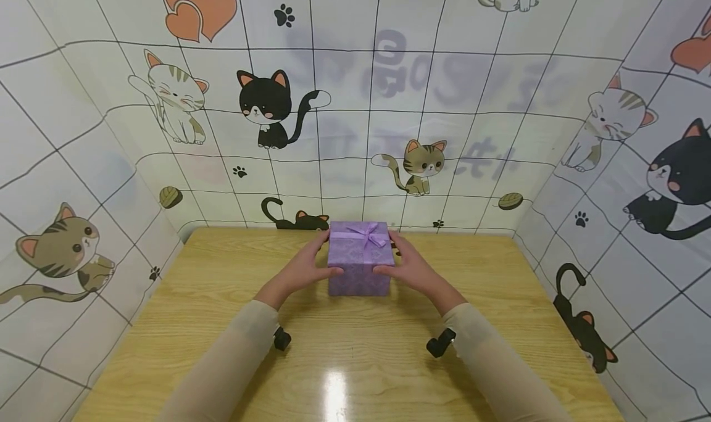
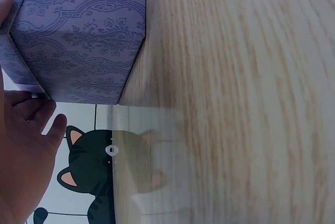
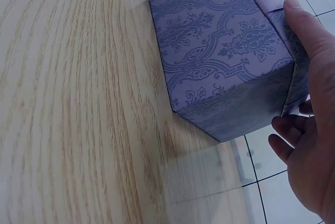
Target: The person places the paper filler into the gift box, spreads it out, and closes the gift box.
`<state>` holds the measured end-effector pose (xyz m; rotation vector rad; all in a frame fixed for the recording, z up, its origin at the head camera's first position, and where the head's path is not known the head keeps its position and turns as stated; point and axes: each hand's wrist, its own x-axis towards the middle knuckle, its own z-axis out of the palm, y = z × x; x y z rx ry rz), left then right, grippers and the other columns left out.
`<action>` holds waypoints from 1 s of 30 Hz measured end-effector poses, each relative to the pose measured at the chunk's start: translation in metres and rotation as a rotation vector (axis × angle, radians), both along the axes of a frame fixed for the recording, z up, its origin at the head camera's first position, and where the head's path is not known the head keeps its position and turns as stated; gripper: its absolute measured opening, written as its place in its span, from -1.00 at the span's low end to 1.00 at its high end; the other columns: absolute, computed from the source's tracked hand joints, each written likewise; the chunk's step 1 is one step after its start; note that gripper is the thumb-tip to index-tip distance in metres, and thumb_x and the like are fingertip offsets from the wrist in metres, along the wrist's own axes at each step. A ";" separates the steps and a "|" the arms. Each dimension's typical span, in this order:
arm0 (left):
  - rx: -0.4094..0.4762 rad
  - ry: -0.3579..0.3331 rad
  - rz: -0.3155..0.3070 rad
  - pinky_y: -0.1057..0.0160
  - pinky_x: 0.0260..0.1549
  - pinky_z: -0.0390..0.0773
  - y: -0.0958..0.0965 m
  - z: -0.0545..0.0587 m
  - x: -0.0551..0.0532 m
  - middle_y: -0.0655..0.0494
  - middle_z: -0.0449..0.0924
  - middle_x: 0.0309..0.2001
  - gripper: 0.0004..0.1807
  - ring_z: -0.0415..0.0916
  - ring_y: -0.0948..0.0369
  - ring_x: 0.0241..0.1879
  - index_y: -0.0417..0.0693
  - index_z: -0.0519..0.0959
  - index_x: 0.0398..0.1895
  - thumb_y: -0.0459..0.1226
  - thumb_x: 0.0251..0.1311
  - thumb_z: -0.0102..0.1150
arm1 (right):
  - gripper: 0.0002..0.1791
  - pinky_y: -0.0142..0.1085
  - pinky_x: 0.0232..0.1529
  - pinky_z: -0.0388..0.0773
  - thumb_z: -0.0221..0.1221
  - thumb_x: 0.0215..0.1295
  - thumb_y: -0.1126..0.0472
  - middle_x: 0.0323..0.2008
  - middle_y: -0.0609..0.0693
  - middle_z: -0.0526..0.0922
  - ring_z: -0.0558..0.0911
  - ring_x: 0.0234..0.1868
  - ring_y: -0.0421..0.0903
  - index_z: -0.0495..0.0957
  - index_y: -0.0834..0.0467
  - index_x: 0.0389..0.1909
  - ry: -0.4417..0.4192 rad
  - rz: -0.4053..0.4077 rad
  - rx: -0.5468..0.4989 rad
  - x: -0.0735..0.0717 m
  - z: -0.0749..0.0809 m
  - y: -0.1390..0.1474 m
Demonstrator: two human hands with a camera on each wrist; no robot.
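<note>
A purple patterned gift box (image 1: 358,281) with a lid stands upright on the wooden table, a lilac ribbon bow (image 1: 373,235) on top. My left hand (image 1: 301,266) grips the lid from the left side, and my right hand (image 1: 415,268) from the right. Both thumbs lie across the box's front, while the other fingers reach along its sides toward the back. In the left wrist view the fingers of the left hand (image 2: 26,145) meet the lid's edge. The right wrist view shows the right hand (image 3: 314,140) with its thumb on the lid near the ribbon.
The wooden table (image 1: 222,360) ends behind the box at a back wall (image 1: 355,132) covered in a white grid sheet with cartoon cats. Similar side walls (image 1: 61,181) flank it. A small black device (image 1: 441,343) sits by the right wrist, another (image 1: 282,339) by the left.
</note>
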<state>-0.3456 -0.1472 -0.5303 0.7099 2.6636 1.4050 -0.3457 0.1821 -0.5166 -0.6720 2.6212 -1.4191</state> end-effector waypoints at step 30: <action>0.026 -0.017 -0.023 -0.13 0.64 0.16 0.002 -0.015 0.005 0.05 0.16 0.74 0.37 0.14 -0.01 0.70 0.12 -0.06 0.87 -0.05 0.17 0.74 | 0.32 0.27 0.49 0.39 0.62 0.26 -0.21 0.71 -0.08 0.22 0.43 0.53 0.15 -0.05 -0.23 0.85 0.005 -0.013 -0.029 0.009 -0.026 0.000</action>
